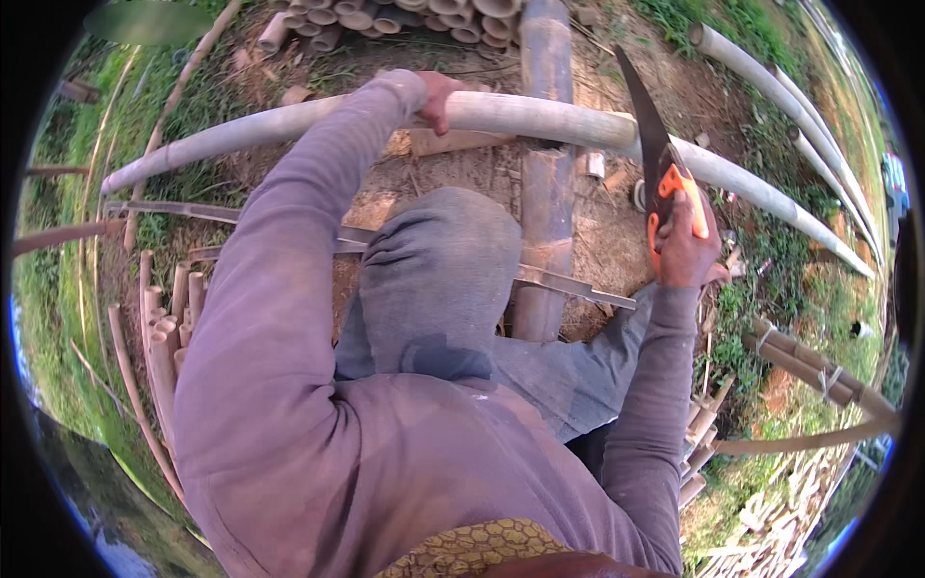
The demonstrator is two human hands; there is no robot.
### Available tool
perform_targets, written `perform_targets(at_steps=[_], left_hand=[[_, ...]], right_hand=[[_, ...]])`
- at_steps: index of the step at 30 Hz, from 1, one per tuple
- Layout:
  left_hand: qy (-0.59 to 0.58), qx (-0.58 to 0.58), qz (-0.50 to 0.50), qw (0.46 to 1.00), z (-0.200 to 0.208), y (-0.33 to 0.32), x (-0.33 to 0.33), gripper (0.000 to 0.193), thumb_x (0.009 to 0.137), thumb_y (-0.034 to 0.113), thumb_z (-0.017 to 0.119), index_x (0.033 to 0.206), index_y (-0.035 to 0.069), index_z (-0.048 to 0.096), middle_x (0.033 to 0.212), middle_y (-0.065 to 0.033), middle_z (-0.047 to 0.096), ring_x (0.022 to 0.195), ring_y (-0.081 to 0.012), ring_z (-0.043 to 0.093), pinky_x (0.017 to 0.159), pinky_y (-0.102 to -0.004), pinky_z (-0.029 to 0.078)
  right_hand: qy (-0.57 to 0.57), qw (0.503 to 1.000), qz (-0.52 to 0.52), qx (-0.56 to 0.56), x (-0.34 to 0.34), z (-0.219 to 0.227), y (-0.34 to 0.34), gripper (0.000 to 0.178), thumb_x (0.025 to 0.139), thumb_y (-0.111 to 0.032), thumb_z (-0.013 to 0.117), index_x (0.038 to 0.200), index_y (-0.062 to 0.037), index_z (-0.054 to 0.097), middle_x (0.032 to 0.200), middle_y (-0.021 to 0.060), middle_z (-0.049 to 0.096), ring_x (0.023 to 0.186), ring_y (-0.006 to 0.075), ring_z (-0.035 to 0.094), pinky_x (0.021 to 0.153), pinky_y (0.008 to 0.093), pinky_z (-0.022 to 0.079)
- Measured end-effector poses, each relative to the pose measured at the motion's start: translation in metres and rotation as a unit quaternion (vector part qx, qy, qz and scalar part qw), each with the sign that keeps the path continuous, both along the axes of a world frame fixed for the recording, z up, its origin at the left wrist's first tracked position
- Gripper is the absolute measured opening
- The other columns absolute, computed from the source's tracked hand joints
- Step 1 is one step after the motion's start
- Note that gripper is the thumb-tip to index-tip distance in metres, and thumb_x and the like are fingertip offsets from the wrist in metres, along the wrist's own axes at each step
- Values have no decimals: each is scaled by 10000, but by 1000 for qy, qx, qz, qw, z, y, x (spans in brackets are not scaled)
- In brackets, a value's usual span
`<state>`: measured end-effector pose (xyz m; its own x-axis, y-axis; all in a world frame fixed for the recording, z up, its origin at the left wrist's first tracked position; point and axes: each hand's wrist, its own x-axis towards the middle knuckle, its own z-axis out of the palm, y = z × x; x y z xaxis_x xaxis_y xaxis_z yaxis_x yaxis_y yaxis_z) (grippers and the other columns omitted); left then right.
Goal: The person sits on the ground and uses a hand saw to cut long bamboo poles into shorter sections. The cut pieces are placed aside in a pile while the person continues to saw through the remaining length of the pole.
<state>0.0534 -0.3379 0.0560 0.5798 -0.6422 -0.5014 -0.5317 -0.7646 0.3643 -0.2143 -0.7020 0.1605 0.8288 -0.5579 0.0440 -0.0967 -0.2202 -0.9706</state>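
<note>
A long pale bamboo pole (540, 114) runs from left to right in front of me, lying across a thick grey pole (546, 67). My left hand (438, 99) is closed round the bamboo pole left of that crossing. In my right hand (688, 249) is the orange handle of a handsaw (646, 101). Its dark blade points away from me and overlaps the bamboo pole right of the crossing. Whether the teeth touch the pole, I cannot tell. Behind the blade, part of the pole is hidden.
Cut bamboo pieces (462, 19) are stacked at the back, and more stand upright (159, 332) at the left. Long bamboo poles (761, 77) lie at the far right. A metal bar (568, 282) crosses near my legs. Sawdust (602, 236) covers the ground beneath.
</note>
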Motion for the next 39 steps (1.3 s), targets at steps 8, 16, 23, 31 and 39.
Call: perform_targets(at_steps=[8,16,23,31,39], left_hand=[[-298,-13,85,951,12,-57,-98,919,756,388,914,1531,198,459,1413,-128,588,1387,-343,521,1148,-610,363],[-354,-52,88,930,-21,-72,-78,647,782,266,849,1369,209,581,1199,-96,703,1145,-316,692,976,-501,516],[-314,27,80,946,-9,-76,-80,690,793,291,868,1386,224,520,1234,-84,684,1195,-309,681,982,-483,530],[-308,22,91,947,-10,-68,-74,752,799,289,863,1454,229,499,1271,-76,683,1208,-295,680,988,-466,537],[-305,19,84,948,8,-84,-64,689,807,264,852,1411,222,522,1267,-101,690,1196,-318,690,993,-474,554]], right_hand=[[36,998,-51,-27,-18,-4,-14,372,1063,-272,677,1302,9,630,742,1,590,562,54,497,481,214,403],[-72,997,0,33,-31,-25,-16,394,1064,-179,682,1407,-43,545,898,10,632,660,42,534,550,189,446],[-45,998,-31,-27,-8,-15,-25,315,1023,-145,739,1261,48,669,1039,58,725,888,88,663,756,254,554],[-13,996,-44,-80,-140,28,20,358,1049,-55,647,1380,73,603,1197,99,699,1021,124,689,827,251,573],[-61,996,-48,-45,7,-14,-26,318,1028,-132,734,1277,54,666,1016,45,728,812,64,651,683,238,547]])
